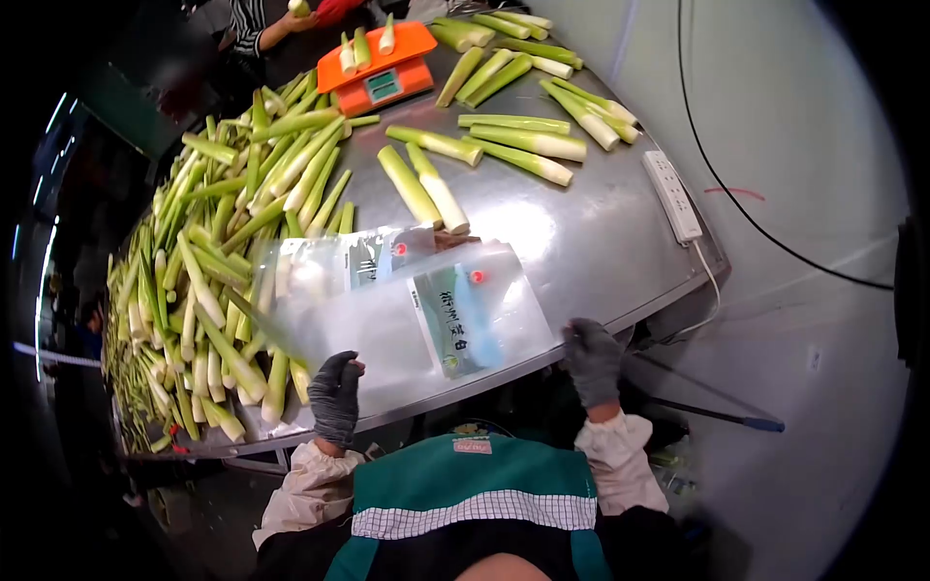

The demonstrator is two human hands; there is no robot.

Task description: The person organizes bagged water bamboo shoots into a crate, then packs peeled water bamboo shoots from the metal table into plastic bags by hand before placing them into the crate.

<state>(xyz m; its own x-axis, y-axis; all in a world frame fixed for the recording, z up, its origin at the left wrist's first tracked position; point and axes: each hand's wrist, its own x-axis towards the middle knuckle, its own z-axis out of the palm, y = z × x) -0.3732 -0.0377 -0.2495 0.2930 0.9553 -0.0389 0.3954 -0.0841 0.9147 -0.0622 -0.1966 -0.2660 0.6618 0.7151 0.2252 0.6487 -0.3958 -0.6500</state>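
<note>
Spreading apart at the near edge of the counter [620, 228], my 2 gloved hands are on the 2 sides of the front bag [460, 324]. My left hand [336, 397] is by its lower left part, the fingers curled inward; whether they hold the film, I cannot tell. My right hand [593, 358] has its fingers bent at the right corner of this bag, seeming to touch it, but I cannot see if they pinch. I judge that this wide position lets me reach both sides without covering the label.

The front bag lies flat, partly over the rear bag [373, 259]; perhaps they are kept so for easy taking. Both are clear, so the stalks below show through.

Just behind the bags lie 2 loose stalks [409, 184], and more are in small groups farther right, maybe set apart so they do not mix with the big pile [218, 261] at left. The orange scale [383, 87] bears 3 stalks, its display toward me, which should make it easy to read. Beyond it is a co-worker's hand [283, 29]. The power strip [670, 194] lies along the right edge.
</note>
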